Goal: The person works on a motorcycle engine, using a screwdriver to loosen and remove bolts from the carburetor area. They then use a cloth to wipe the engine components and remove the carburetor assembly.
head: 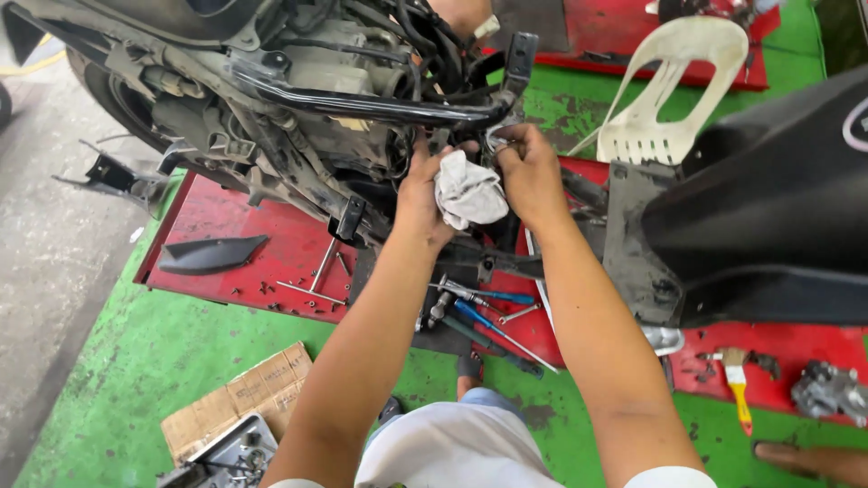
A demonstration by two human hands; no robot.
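A stripped scooter frame point(362, 107) with exposed black tubing and engine parts stands on a red platform point(235, 244). My left hand point(420, 194) holds a crumpled white rag point(468, 192) just under the black tube. My right hand point(529, 172) pinches a small metal part at the frame beside the rag's upper edge. Both hands touch the rag from either side.
Blue-handled screwdrivers point(493, 321) and loose bolts lie on the platform below my hands. A black body panel point(768, 199) is at right, a white plastic piece point(669, 90) behind it. A paintbrush point(737, 380), cardboard point(240, 398) and a parts tray point(226, 456) rest on the green floor.
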